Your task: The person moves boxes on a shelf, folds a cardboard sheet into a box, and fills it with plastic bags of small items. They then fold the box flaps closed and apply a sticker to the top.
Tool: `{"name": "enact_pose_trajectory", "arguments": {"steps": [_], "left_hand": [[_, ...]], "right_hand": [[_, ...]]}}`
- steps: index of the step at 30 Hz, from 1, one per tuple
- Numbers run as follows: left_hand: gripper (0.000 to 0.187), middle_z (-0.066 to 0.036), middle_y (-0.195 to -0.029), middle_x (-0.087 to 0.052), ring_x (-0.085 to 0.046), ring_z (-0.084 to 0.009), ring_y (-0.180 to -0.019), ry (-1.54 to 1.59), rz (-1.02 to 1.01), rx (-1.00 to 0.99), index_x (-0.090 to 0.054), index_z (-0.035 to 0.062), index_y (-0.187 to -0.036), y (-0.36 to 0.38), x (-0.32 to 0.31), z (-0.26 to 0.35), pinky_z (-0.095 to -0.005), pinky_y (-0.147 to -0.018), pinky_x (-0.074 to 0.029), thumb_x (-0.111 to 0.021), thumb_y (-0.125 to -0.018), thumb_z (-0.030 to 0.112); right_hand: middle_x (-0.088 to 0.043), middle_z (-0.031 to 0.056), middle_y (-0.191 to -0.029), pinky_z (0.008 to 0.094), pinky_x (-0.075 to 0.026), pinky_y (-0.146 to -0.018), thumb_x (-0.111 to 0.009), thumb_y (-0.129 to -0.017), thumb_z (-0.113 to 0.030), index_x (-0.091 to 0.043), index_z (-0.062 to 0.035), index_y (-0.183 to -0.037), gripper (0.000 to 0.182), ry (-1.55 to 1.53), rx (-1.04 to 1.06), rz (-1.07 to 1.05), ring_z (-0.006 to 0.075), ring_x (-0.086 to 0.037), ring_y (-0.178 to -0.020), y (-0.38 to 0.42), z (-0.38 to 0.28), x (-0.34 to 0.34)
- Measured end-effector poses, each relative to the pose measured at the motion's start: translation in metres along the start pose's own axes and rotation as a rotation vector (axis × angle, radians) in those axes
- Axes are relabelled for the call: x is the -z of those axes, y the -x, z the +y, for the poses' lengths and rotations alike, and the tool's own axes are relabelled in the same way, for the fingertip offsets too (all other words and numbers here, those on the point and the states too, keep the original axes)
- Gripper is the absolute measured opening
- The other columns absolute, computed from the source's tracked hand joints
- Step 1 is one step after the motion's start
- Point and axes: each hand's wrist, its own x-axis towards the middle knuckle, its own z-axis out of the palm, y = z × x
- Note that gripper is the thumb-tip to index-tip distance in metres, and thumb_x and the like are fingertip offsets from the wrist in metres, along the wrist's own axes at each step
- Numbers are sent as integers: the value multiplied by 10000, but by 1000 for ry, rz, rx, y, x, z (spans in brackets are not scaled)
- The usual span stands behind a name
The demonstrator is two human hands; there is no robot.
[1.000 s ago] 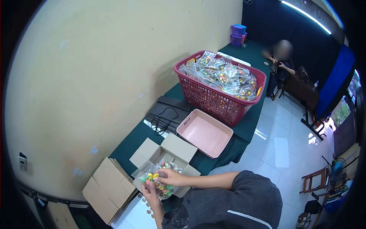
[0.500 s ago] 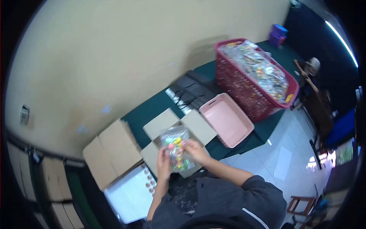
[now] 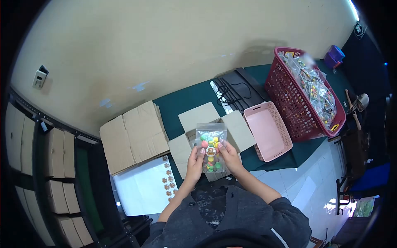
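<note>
At the far left, stacked cartons (image 3: 25,140) fill a dark rack along the wall. To their right, a flattened carton (image 3: 134,136) lies on the left end of the counter (image 3: 178,103), which carries a dark green cloth. Near of this carton lies a white sticker sheet (image 3: 142,190) with round brown stickers along its right edge.

The left hand (image 3: 194,161) grips the left edge of a clear bag (image 3: 211,146), fingers closed on the plastic. The bag is held upright above an open box (image 3: 215,128), whose flaps spread to the left, far and right. The bag holds round sweets in pink, green, yellow and orange, and a round sticker sits on its front. The right hand (image 3: 229,157) grips the right edge of the bag, fingers closed on it, thumb on the front face.

Far of the box, black bags with cord handles (image 3: 237,89) lie on the counter against the wall. Just right of the box stands a pink tray (image 3: 269,132). Right of it, touching or nearly so, a red basket (image 3: 297,103) is packed with filled clear bags. A purple container (image 3: 334,56) stands at the far right end of the counter. Another person (image 3: 357,103) is partly visible beyond the basket.
</note>
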Motion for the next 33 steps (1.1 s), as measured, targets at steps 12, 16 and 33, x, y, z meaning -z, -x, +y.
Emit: {"name": "enact_pose_trajectory", "arguments": {"steps": [12, 16, 33], "left_hand": [[384, -64, -1074, -579, -556, -108, -978, 1, 83, 21, -459, 8, -1209, 7, 2, -10, -239, -815, -445, -525, -931, 265], [359, -78, -1096, -566, -555, -102, -957, -87, 50, 4, -435, 27, -1240, 12, -9, 0, -225, -749, -475, -530, -926, 175], [323, -79, -1078, -528, -553, -123, -956, -85, -72, -90, -418, 10, -1137, 16, -5, -6, -234, -660, -530, -590, -877, 94]], "right_hand": [[-587, 72, -1021, 241, -509, -677, -589, -874, -92, -422, 17, -1201, 382, -187, -133, -25, 116, -596, -858, 6, 0, 0], [-595, 76, -1014, 246, -514, -678, -595, -867, -88, -448, 14, -1172, 354, 69, -8, -55, 128, -608, -855, 6, -5, -5], [-601, 56, -967, 250, -514, -689, -561, -896, -132, -503, -11, -1103, 246, 38, -167, 38, 101, -597, -839, 9, -12, -13]]}}
